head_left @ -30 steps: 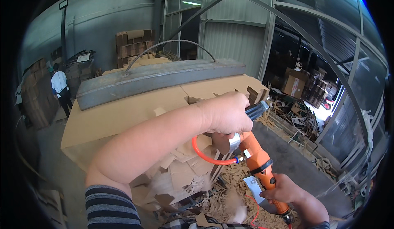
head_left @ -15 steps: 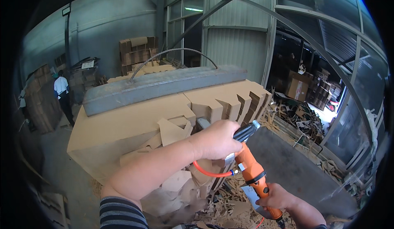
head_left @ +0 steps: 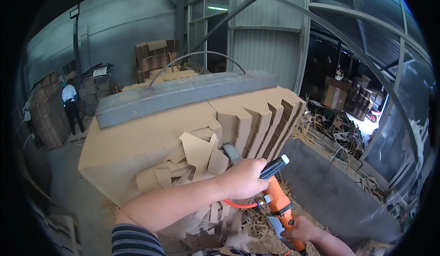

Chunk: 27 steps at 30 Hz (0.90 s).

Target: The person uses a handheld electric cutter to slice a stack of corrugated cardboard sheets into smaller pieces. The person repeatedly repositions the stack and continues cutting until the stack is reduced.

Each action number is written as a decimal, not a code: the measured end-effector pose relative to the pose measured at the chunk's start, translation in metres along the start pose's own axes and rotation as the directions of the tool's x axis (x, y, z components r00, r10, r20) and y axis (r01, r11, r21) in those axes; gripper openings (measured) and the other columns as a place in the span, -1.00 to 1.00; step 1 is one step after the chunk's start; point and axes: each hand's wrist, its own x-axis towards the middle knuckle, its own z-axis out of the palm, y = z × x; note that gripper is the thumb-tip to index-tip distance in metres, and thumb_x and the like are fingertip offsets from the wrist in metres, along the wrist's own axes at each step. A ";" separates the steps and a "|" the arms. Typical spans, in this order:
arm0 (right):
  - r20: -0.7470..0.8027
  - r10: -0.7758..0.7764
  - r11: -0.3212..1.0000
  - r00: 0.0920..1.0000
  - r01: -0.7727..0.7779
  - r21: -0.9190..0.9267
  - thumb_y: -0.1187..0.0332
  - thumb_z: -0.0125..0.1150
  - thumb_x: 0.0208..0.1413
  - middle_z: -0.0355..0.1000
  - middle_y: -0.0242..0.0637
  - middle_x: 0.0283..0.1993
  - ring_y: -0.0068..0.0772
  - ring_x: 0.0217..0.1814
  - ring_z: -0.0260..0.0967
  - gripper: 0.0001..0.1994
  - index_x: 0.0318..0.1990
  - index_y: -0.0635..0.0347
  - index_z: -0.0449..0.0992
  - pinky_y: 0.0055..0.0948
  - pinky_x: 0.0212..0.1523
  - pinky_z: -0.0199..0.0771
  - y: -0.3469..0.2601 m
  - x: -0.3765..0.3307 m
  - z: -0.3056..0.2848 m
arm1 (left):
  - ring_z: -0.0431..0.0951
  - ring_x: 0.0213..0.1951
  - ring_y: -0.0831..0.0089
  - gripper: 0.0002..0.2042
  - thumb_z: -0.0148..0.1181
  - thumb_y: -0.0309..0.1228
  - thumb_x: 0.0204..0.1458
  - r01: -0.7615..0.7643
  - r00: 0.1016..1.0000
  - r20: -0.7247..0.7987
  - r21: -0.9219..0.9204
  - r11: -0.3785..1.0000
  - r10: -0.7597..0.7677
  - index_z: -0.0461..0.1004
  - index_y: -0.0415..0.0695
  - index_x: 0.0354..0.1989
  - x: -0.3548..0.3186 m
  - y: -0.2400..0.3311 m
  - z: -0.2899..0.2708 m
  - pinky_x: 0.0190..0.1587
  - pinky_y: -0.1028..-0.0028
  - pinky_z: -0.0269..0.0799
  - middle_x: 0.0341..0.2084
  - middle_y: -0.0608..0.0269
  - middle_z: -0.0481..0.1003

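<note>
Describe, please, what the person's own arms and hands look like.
A black and grey striped sleeve covers part of the left arm; the rest is bare. The right arm shows no sleeve here. The left hand and right hand wear no gloves.

head-worn fisheye view, facing forward and down, hands [head_left: 244,179] close in front

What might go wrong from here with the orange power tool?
The red hose curves close to the loose cardboard pieces and might snag on them. Those pieces, heaped beside the jagged cardboard stack, could slide toward the left hand on the black handle. The right hand, bare on the orange power tool, might slip.
</note>
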 end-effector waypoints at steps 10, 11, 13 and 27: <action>0.032 -0.027 0.999 0.999 0.026 0.020 0.43 0.24 -0.17 0.45 -0.25 -0.53 -0.43 -0.53 0.43 -0.71 -0.25 0.35 0.38 -0.44 -0.44 0.42 0.040 0.022 0.014 | 0.46 -0.52 0.36 -0.75 0.12 -0.42 -0.06 -0.002 1.000 -0.013 0.026 1.000 0.002 0.35 -0.29 -0.23 0.003 -0.031 0.030 -0.40 0.41 0.37 -0.58 0.10 0.45; 0.016 -0.028 1.000 0.999 0.028 -0.008 0.41 0.25 -0.18 0.45 -0.24 -0.53 -0.42 -0.52 0.43 -0.69 -0.24 0.35 0.38 -0.44 -0.43 0.42 0.043 0.023 0.017 | 0.48 -0.49 0.23 -0.78 0.11 -0.43 -0.10 0.005 1.000 -0.015 0.007 1.000 -0.005 0.35 -0.30 -0.31 0.004 -0.032 0.034 -0.37 0.34 0.37 -0.57 0.02 0.45; -0.011 -0.043 0.997 0.999 0.042 -0.071 0.38 0.28 -0.19 0.45 -0.23 -0.52 -0.38 -0.51 0.44 -0.64 -0.22 0.36 0.37 -0.42 -0.42 0.42 0.045 0.026 0.020 | 0.50 -0.47 0.12 -0.81 0.12 -0.44 -0.14 0.015 0.999 -0.031 -0.004 1.000 -0.015 0.34 -0.31 -0.39 0.004 -0.036 0.038 -0.34 0.29 0.37 -0.57 -0.03 0.45; 0.000 0.012 0.958 1.000 -0.012 -0.286 0.18 0.29 -0.25 0.46 0.04 -0.30 -0.09 -0.20 0.45 -0.54 -0.20 0.31 0.43 -0.29 -0.17 0.42 0.142 0.034 0.050 | 0.47 -0.59 0.54 -0.65 0.19 -0.43 -0.11 0.199 0.963 0.178 0.032 0.980 -0.201 0.35 -0.23 -0.10 -0.001 -0.086 0.119 -0.47 0.50 0.40 -0.57 0.21 0.44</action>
